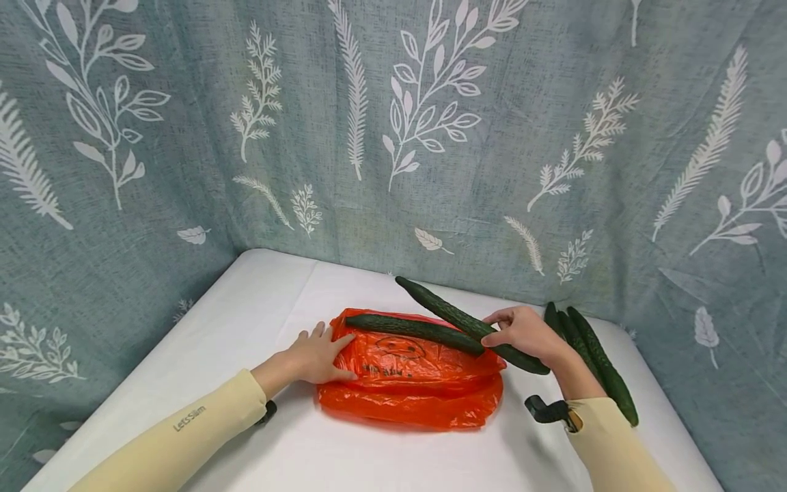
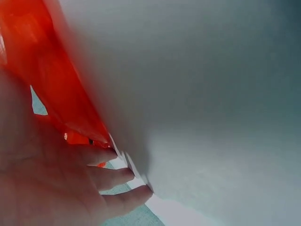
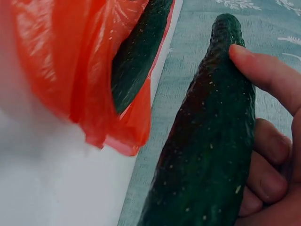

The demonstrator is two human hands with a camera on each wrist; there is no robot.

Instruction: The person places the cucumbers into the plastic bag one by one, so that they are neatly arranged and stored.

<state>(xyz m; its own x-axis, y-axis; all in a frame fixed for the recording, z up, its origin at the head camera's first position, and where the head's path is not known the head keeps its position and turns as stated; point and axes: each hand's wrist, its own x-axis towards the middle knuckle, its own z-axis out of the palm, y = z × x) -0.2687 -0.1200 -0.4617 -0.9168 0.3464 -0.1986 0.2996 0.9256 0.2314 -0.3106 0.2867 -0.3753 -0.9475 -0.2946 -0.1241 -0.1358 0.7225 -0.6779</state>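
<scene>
A red plastic bag (image 1: 418, 403) with a printed face lies on the white table, and one cucumber (image 1: 406, 328) rests along its upper part. My right hand (image 1: 522, 335) grips a second cucumber (image 1: 443, 307) between thumb and fingers, tilted over the bag's right end. In the right wrist view this held cucumber (image 3: 207, 136) fills the middle, apart from the bag (image 3: 51, 56). At the bag's left edge my left hand (image 1: 316, 355) lies with spread fingers, touching the red plastic. The left wrist view shows its straight fingers (image 2: 117, 179) against the table.
Several more cucumbers (image 1: 605, 362) lie side by side near the table's right edge, beyond my right forearm. A blue-grey curtain (image 1: 369, 137) with white leaf prints hangs behind the white table (image 1: 264, 301) and along its left side.
</scene>
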